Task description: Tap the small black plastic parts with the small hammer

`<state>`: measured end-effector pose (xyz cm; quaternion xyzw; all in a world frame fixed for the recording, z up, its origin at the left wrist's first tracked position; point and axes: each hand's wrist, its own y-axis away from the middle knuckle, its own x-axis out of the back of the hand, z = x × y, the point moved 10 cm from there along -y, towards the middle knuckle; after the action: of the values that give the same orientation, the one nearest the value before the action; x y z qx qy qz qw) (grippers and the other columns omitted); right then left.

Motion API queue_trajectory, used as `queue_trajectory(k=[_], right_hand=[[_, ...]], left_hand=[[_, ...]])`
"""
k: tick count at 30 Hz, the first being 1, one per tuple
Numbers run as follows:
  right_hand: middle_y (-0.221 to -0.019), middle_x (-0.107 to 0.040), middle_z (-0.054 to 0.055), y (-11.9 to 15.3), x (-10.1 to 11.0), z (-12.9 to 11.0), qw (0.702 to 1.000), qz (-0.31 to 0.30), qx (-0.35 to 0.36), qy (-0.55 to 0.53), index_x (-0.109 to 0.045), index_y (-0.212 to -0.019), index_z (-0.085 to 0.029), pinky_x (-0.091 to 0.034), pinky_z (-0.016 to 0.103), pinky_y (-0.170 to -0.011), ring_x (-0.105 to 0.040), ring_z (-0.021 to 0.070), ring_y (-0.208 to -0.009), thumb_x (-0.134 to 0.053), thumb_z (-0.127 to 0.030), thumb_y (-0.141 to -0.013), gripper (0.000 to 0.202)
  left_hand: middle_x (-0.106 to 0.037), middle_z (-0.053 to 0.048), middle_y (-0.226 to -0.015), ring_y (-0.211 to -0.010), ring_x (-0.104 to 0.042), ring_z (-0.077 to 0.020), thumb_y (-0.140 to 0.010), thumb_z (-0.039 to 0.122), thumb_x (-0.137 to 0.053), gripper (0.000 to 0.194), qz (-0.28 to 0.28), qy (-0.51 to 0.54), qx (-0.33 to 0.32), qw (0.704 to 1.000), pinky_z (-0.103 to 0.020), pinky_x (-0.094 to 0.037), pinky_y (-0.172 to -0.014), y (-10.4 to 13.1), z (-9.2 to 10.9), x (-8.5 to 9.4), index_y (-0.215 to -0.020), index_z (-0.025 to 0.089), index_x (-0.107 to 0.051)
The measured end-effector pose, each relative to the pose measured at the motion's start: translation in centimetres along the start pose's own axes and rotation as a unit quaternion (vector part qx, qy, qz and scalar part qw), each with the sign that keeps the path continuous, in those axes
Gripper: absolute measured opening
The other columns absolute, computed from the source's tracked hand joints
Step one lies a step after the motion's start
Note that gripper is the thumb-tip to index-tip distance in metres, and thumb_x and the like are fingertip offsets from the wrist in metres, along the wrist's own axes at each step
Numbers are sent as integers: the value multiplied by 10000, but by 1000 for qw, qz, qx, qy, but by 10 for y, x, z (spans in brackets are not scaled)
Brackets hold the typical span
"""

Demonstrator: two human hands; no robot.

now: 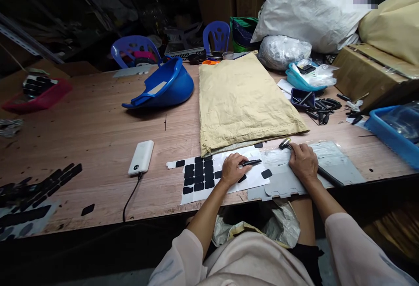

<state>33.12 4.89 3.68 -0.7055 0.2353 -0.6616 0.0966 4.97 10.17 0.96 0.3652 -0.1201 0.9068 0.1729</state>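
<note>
My left hand [233,169] is closed on a slim black pen-like piece [252,162], whose tip points right; its exact kind I cannot make out. Under that hand lies a white sheet [225,192] with rows of black rounded patches [199,173] on its left part. A loose black patch [266,174] rests near the sheet's right end. My right hand [304,161] grips a hammer [330,176] by the handle, its small metal head up and to the left, above a grey board [337,159] at the table's front edge.
A flat tan paper sack [248,98] lies just beyond my hands. Left of it are a blue plastic scoop [166,85] and a white power bank [141,157] with a cable. To the right sit several black pieces [324,108] and a blue basket [386,133].
</note>
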Motion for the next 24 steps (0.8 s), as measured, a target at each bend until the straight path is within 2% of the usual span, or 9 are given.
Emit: queue_trajectory(k=[3,10,21,24], right_hand=[[-964,-615,108,-1,1,-1,1000,2,-2,5,-738,-1178,-192,-280,355,-720,-454,230,-873,-527,-229,-953,311],[-970,-602,108,0,0,0,1000,-1,-9,5,-732,-1176,-191,-279,355,-723,-445,234,-887,-565,-216,-910,315],[-1010,-619,120,0,-1,0,1000,-10,-18,5,-731,-1171,-184,-274,355,-718,-453,235,-890,-527,-232,-970,290],[-1001,-612,118,0,-1,1,1000,-8,-17,6,-726,-1172,-183,-282,354,-722,-447,237,-894,-556,-218,-933,296]], left_hand=[[-716,-9,-897,-904,-634,-212,-837,263,-857,121,-2,1,1,1000,-344,-466,-847,0,-1,0,-934,249,-785],[-710,-5,-888,-875,-633,-205,-832,243,-855,110,6,3,-2,1000,-339,-467,-838,1,0,1,-913,247,-780],[-682,0,-851,-877,-624,-206,-824,220,-845,112,12,2,-2,1000,-335,-464,-831,2,1,4,-911,244,-779],[-682,0,-849,-874,-623,-206,-822,225,-847,116,13,3,-2,1000,-337,-466,-831,2,1,4,-913,243,-779]])
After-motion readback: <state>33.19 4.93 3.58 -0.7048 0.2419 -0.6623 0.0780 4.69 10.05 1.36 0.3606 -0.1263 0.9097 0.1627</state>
